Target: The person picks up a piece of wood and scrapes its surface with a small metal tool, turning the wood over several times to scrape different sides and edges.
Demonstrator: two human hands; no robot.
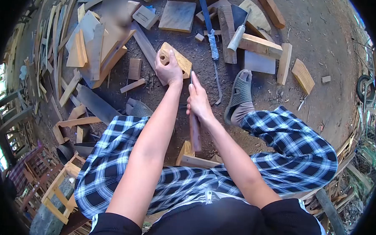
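Note:
In the head view my left hand (169, 69) is closed around a light wooden block (181, 62) with round holes in its face. Its fingers reach over the near left part of the block. My right hand (200, 102) is wrapped around a long-handled cutting tool (195, 136). The tool's brown handle hangs down below the fist, and a thin dark tip rises above it, right at the block's lower right corner. Both hands are close together in front of my knees.
Offcuts lie around on the dirt ground, including a square board (177, 16) and a small brown block (134, 69). A pale-handled chisel (236, 39) rests on planks at the right. A blue-wrapped bar (212, 38) stretches toward me. My sandaled foot (240, 92) is close by.

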